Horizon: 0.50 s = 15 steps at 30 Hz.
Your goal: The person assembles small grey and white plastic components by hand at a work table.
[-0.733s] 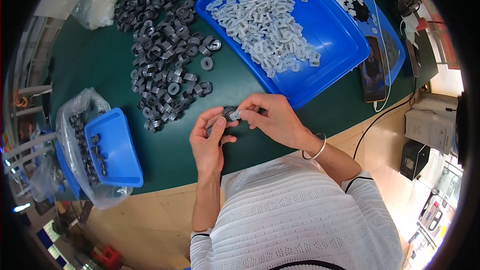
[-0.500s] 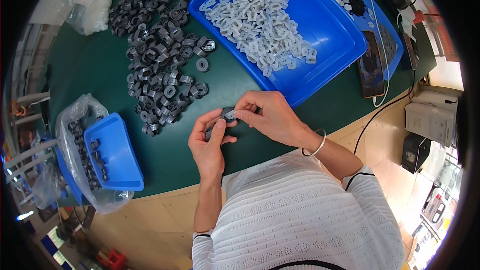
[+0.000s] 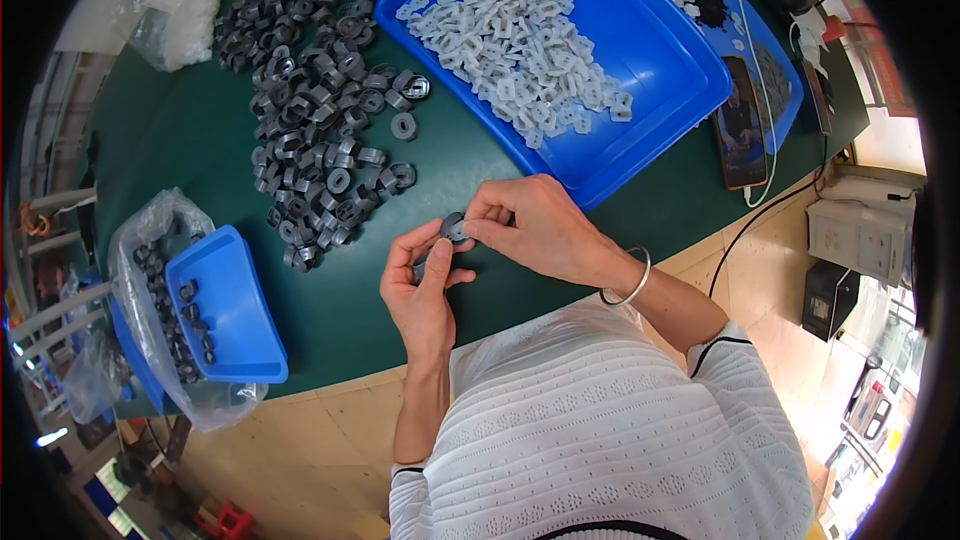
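A small dark grey plastic ring (image 3: pixel 453 227) is held between my two hands, just above the green table near its front edge. My left hand (image 3: pixel 421 290) pinches the ring with thumb and fingers. From the other side, my right hand (image 3: pixel 530 230) has thumb and fingertips closed at the ring's right edge. A paler grey patch shows in the ring's opening; the fingertips partly hide it. Beyond my left hand lies a heap of similar dark grey rings (image 3: pixel 310 160). Many small whitish translucent plastic pieces (image 3: pixel 520 50) lie in a large blue tray (image 3: pixel 660 80) beyond my right hand.
At left, a smaller blue tray (image 3: pixel 235 300) with several dark parts rests against a clear plastic bag (image 3: pixel 150 270). A phone (image 3: pixel 741 130) and white cable lie right of the large tray, by another blue tray (image 3: pixel 785 55). A stuffed plastic bag (image 3: pixel 185 25) sits far left.
Both hands keep their hold and have shifted only slightly. The pale piece that showed at my right fingertips now appears flatter within the dark ring.
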{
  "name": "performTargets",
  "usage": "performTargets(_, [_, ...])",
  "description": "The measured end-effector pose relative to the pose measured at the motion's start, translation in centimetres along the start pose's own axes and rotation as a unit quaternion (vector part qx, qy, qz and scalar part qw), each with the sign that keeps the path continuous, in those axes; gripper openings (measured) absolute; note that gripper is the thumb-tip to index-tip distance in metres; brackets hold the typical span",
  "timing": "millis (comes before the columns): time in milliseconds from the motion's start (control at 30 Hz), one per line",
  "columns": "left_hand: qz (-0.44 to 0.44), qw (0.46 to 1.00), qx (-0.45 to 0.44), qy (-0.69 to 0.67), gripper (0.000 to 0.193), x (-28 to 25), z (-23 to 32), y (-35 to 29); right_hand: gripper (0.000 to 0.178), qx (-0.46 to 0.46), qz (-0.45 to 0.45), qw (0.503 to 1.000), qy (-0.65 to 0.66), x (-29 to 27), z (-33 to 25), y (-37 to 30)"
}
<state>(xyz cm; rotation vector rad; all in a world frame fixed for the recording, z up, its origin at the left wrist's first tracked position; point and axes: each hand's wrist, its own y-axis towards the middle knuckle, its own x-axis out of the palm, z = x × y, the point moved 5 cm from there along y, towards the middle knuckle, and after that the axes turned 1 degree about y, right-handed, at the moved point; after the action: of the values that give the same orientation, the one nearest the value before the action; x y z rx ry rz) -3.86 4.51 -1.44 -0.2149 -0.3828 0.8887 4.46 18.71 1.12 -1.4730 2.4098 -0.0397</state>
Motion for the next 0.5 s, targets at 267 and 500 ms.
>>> performTargets(267, [0.008, 1.0, -0.011, -0.028, 0.025, 0.0, -0.13, -0.06, 0.008, -0.002, 0.003, 1.0, -0.031, -0.22, -0.38, -0.04])
performTargets(500, [0.002, 1.0, 0.011, -0.004, 0.023, 0.04, -0.56, -0.3, 0.01, -0.044, -0.019, 0.996, -0.07, -0.1, -0.53, 0.19])
